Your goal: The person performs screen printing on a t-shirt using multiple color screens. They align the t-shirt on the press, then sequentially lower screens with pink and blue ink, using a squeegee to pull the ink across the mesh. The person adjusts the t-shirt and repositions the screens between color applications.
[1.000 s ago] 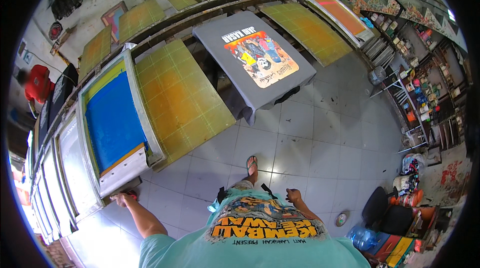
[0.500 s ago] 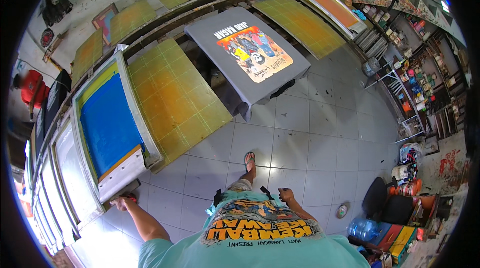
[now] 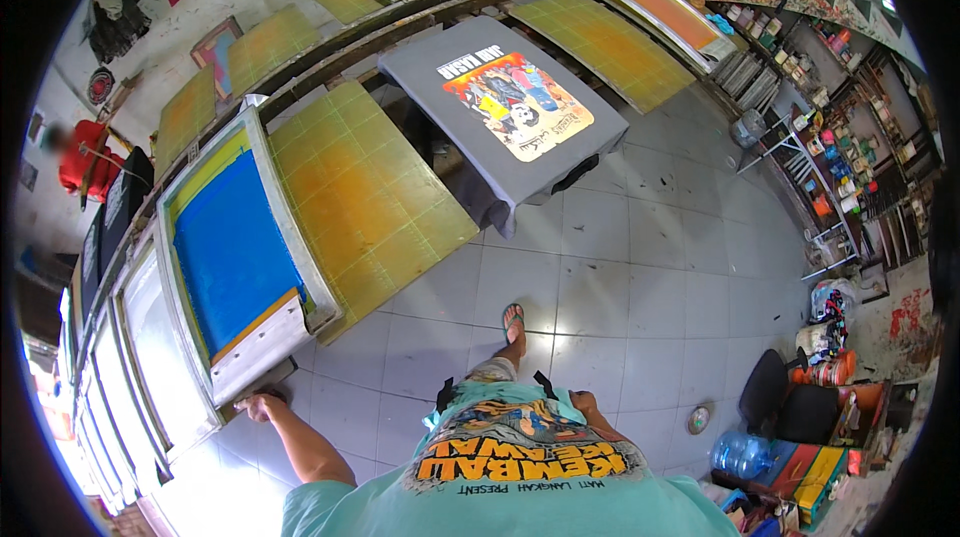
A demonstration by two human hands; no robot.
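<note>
My left hand (image 3: 262,406) reaches out to the left, its fingers extended by the near corner of a screen-printing frame (image 3: 330,303) with a blue-coated mesh (image 3: 232,242). Whether the fingertips touch that frame I cannot tell. An orange-edged squeegee (image 3: 262,335) lies across the frame's near end. At my waist, partly behind my shirt, my right hand (image 3: 582,401) has its fingers curled, with nothing visible in it. Ahead, a dark grey T-shirt (image 3: 455,107) with a colourful print (image 3: 520,107) is spread over a board.
Yellowish gridded boards (image 3: 370,197) flank the shirt along the rack. Pale screens (image 3: 160,337) stand at left, near a person in red (image 3: 88,159). Shelves of paint containers (image 3: 835,157) line the right. A black chair (image 3: 808,412) and blue water jug (image 3: 742,456) sit near right.
The whole view has shifted slightly to the right. My right hand has drawn back closer to my waist. My left hand stays by the frame's corner.
</note>
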